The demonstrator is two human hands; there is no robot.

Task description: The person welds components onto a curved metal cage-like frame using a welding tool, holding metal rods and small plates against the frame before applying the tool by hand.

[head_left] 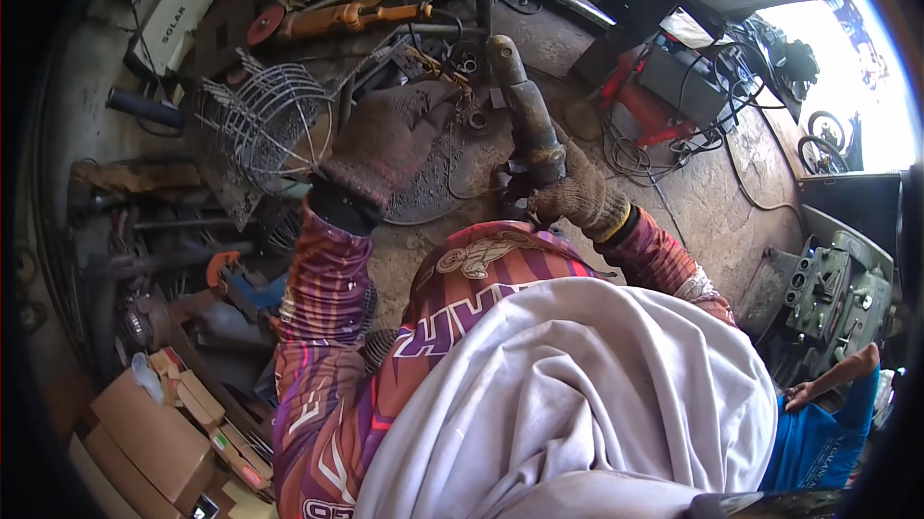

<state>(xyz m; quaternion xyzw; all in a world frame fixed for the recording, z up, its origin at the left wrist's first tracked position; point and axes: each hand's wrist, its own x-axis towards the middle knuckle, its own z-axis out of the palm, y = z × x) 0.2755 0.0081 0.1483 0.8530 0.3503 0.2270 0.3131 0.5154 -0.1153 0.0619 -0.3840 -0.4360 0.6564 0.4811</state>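
My right hand [585, 194], in a worn knit glove, is closed round the lower end of a thick, stepped metal shaft [527, 115]. The shaft stands tilted, its narrower end with a small hole pointing away from me. A dark fitting at its base is partly covered by my fingers. To the left, my left hand [390, 139], in a dirty brown glove, reaches over the workbench toward small metal parts. Its fingers are loosely bent, the tips partly hidden, and nothing shows in them. Near those fingertips lies a metal ring [476, 120].
A wire guard [274, 120] stands beside my left wrist. Beyond it lies an orange angle grinder [351, 17]. Cables trail round a red-and-grey machine [664, 96] at the right. Cardboard boxes [144, 432] sit lower left. Another person in a blue shirt [818, 432] is at the lower right.
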